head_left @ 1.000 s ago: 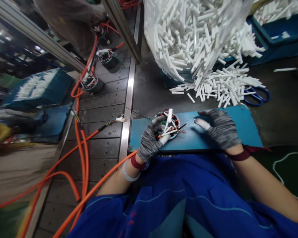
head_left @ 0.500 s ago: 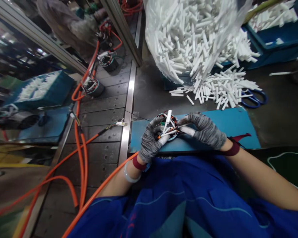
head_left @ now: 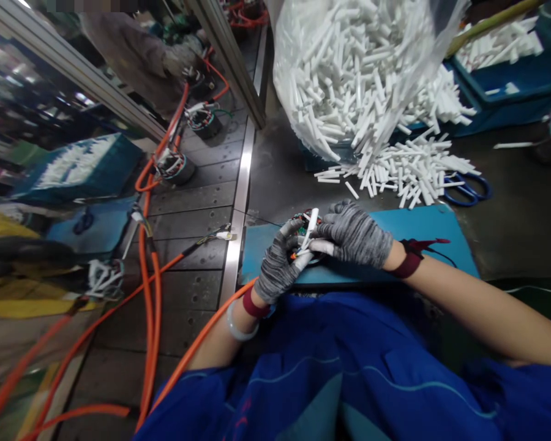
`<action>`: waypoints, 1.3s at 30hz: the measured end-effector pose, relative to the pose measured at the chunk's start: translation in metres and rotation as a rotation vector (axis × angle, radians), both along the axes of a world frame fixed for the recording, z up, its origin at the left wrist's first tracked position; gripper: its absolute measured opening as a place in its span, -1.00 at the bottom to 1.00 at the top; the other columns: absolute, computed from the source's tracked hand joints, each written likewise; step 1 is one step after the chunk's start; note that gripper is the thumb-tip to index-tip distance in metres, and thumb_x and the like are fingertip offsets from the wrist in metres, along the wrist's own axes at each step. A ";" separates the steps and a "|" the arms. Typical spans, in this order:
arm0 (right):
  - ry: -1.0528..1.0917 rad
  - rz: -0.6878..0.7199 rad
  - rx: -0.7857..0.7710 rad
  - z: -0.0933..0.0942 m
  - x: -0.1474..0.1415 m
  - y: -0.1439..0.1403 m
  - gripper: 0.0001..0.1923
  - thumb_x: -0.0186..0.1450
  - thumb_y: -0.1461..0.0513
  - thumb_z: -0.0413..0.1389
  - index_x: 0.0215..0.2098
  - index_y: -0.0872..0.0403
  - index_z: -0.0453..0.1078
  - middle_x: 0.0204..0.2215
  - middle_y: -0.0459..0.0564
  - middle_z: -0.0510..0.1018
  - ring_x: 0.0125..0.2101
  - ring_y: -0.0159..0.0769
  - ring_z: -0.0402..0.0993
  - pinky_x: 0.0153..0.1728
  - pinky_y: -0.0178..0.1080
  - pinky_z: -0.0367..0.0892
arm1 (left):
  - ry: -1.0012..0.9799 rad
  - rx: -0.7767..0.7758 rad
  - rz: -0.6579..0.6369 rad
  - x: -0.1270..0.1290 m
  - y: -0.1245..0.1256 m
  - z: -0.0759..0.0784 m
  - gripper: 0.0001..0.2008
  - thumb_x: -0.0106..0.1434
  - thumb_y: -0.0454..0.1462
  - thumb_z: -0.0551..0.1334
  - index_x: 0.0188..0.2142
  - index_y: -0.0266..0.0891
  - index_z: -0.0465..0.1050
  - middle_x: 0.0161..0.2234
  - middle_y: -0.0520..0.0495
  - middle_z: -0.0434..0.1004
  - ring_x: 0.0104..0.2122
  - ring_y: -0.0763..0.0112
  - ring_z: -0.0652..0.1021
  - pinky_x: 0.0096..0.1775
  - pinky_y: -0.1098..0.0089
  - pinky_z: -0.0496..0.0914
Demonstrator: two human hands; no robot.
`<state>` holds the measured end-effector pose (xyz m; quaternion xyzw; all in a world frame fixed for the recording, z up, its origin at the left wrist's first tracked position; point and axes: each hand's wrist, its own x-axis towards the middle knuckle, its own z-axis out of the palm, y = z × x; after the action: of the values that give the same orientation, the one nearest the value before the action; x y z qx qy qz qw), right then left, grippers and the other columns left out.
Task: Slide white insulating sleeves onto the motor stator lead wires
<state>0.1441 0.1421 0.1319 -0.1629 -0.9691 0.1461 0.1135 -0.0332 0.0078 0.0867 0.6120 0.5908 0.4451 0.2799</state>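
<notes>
At the near left corner of the blue board (head_left: 431,229) on the counter (head_left: 523,208), two hands in grey knit gloves closed around a small wound stator (head_left: 303,222). Left hand (head_left: 278,266) cupped under and around the part, fingers curled against its rim; right hand (head_left: 356,233) arched over the top, thumb and fingertips pinching at the white sleeve (head_left: 310,228) and the fine leads beside it. Round, ring-shaped body, metal core with coppery windings and coloured wires, mostly hidden beneath the gloves. Likely dense and rigid for its size, best gripped by the outer rim; thin leads and enamelled winding probably easy to kink or scrape, so not for pulling. Sleeve a slim, smooth white tube, seemingly light and slightly flexible, standing upright out of the windings.

Beyond the board's far edge, a loose pile of white tubes (head_left: 404,168) spilled from a bulging clear plastic bag (head_left: 349,67), blue-handled scissors (head_left: 468,190) half buried at the pile's right. Left of the counter, a dark slatted conveyor (head_left: 197,202) with more wound stators (head_left: 174,165) and glossy orange cables (head_left: 149,288) looping across it.
</notes>
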 end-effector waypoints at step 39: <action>-0.229 -0.072 -0.279 0.001 0.009 0.007 -0.48 0.55 -0.01 -0.05 -0.25 0.17 0.59 -0.39 0.10 0.63 -0.39 -0.22 0.44 -0.26 -0.17 0.23 | 0.882 0.081 -0.031 0.006 -0.004 -0.024 -0.64 0.49 -0.18 0.21 0.20 -0.18 0.54 0.22 -0.29 0.54 -0.03 0.09 0.70 -0.07 0.23 0.59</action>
<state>0.1534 0.1494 0.1332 -0.2275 -0.9395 0.2556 -0.0162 -0.0274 0.0042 0.0628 0.7625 0.6267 0.1598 -0.0166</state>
